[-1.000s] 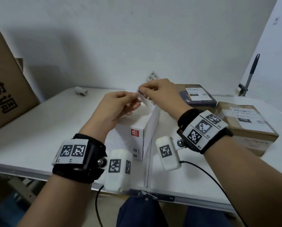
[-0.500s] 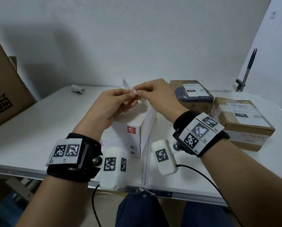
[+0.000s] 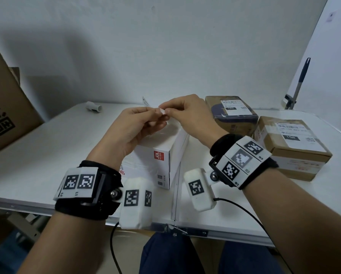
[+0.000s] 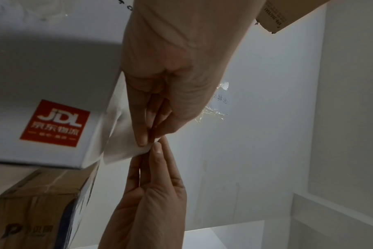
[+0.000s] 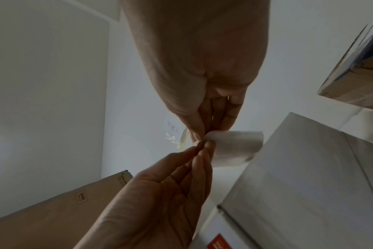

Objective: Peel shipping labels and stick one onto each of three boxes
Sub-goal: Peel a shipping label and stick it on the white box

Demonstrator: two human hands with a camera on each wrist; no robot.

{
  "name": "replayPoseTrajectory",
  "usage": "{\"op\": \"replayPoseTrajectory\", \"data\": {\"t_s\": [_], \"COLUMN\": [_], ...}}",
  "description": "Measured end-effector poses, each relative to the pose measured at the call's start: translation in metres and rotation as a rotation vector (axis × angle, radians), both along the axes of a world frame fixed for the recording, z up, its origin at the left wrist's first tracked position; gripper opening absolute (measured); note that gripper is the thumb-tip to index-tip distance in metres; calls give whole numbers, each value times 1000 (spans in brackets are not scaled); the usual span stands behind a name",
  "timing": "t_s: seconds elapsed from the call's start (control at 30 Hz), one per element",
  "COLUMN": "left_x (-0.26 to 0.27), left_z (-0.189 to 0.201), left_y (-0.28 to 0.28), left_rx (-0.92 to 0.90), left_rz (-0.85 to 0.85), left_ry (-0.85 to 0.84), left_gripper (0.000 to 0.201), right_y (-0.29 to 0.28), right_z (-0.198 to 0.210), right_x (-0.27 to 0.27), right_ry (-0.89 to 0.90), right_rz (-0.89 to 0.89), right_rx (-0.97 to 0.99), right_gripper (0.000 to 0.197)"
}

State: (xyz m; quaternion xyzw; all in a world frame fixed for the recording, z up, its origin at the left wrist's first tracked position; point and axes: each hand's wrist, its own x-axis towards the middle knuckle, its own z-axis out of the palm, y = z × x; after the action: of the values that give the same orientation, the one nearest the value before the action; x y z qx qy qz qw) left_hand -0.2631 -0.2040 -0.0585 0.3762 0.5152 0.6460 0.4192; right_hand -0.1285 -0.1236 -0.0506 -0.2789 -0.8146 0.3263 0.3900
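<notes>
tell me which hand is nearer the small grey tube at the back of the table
Left. The left hand is raised over the white box, with the tube off to its far left. The right hand is on the other side, farther from it.

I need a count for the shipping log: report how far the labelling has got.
Done: both brown boxes, the far one and the near one, carry labels. In hand: the left hand and right hand pinch a white label at one corner above the white box. Left: sticking it on that box.
</notes>
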Motion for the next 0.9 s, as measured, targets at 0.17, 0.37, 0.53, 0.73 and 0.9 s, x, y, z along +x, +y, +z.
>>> {"op": "replayPoseTrajectory", "data": {"t_s": [0.17, 0.37, 0.53, 0.73, 0.9], "left_x": [1, 0, 2, 6, 8], "left_z": [0, -1, 2, 1, -1], "left_y": [1, 3, 3, 2, 3], "left_rx": [0, 0, -2, -13, -9], "left_rz": [12, 22, 26, 37, 55], "left_ry": [12, 30, 73, 163, 226], "left_gripper": [8, 9, 11, 7, 10], "right_y": [4, 3, 4, 3, 6], "right_z": [-1, -1, -2, -3, -4], "right_x": [-1, 5, 3, 6, 7], "right_ry": [18, 14, 18, 28, 87], "right_rz": [-13, -21, -35, -42, -25], "right_rx": [13, 78, 47, 8, -68], "right_gripper": [17, 4, 8, 5, 4]}}
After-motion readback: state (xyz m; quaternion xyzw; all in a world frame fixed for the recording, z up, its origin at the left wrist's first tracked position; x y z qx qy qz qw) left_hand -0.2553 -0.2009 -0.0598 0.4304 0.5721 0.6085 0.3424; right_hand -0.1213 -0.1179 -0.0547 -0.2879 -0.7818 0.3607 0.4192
